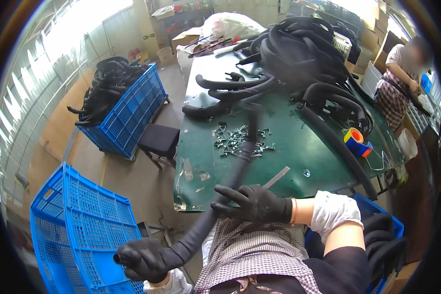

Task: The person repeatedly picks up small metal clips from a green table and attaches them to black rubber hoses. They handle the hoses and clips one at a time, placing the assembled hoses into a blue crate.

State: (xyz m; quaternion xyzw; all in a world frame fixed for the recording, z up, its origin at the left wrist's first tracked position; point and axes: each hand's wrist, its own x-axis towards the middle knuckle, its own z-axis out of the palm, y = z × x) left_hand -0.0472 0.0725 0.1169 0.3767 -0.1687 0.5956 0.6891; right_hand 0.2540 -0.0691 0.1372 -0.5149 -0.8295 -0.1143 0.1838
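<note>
A: In the head view, where do we find the black flexible tube (193, 241)?
B: Across the near edge of the green table (299, 147), its far part over the metal clips (232, 142). Our left hand (143, 259) clamps its lower end; our right hand (255, 205) lays extended fingers at its middle, grip unclear.
A: Hazard?
B: A sideways swing could sweep clips over the left edge.

Black hose (195, 240): long, matte, gently curved. Near end sits in the closed left hand (143, 259); middle passes beneath the extended fingers of the right hand (257, 203); blurred far stretch extends over the green table (299, 147).
</note>
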